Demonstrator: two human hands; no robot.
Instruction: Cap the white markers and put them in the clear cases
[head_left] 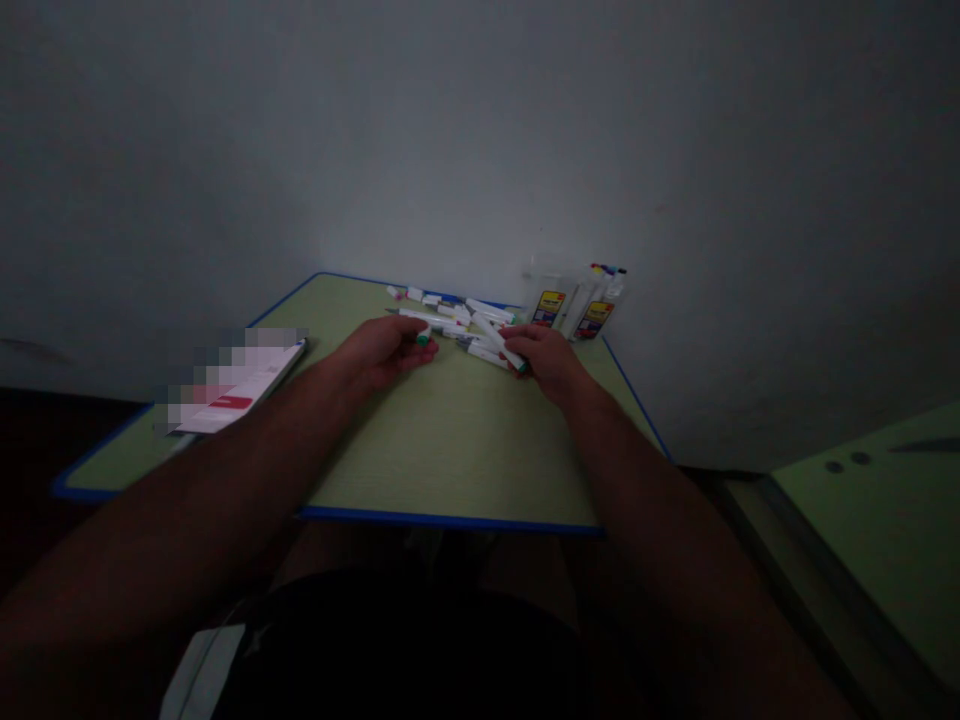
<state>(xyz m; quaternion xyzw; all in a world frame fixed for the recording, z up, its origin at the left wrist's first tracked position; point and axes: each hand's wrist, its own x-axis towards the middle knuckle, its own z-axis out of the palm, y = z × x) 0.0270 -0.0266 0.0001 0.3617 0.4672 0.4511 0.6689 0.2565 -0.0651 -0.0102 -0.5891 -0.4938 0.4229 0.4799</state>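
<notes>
My left hand (386,352) is over the back half of the table, its fingers closed round a marker (424,337). Only the green end of that marker shows; the rest is hidden by the hand. To the right, my right hand (547,360) grips a white marker (491,334) with a green end, slanting over the pile. Several loose white markers (487,353) lie between and behind the hands, some with grey ends. Small white caps or short pieces (414,294) lie at the back edge; I cannot tell which they are.
Two clear plastic cases (550,300) with yellow and black labels stand at the back right, the right one (598,308) holding coloured-tip pens. A white and pink booklet or box (240,385) lies on the left. The green table (450,460) has a blue edge and meets the wall (450,150).
</notes>
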